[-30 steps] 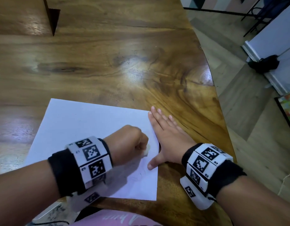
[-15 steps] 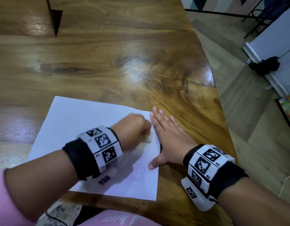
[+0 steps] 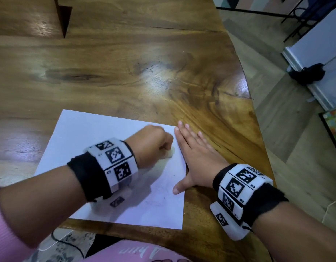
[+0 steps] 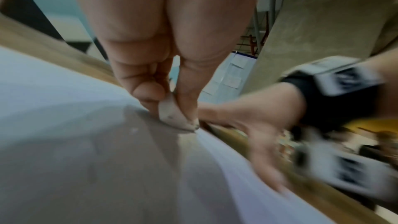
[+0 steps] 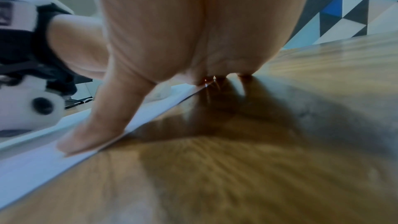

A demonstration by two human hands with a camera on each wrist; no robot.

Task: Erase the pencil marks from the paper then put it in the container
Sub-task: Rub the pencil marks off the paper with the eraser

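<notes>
A white sheet of paper lies on the wooden table near its front edge, with faint pencil marks in its lower right part. My left hand is a fist gripping a small white eraser, pressed on the paper near its right edge; the left wrist view shows the eraser pinched between thumb and fingers. My right hand lies flat on the table beside the paper's right edge, its thumb pressing the paper. No container is in view.
The table's curved right edge drops to a tiled floor. A dark triangular notch sits at the table's far left. A black bag lies on the floor by a white wall. Cables hang below the front edge.
My left hand with the eraser has slid away from me, up the paper along its right edge. The right hand has stayed flat in place.
</notes>
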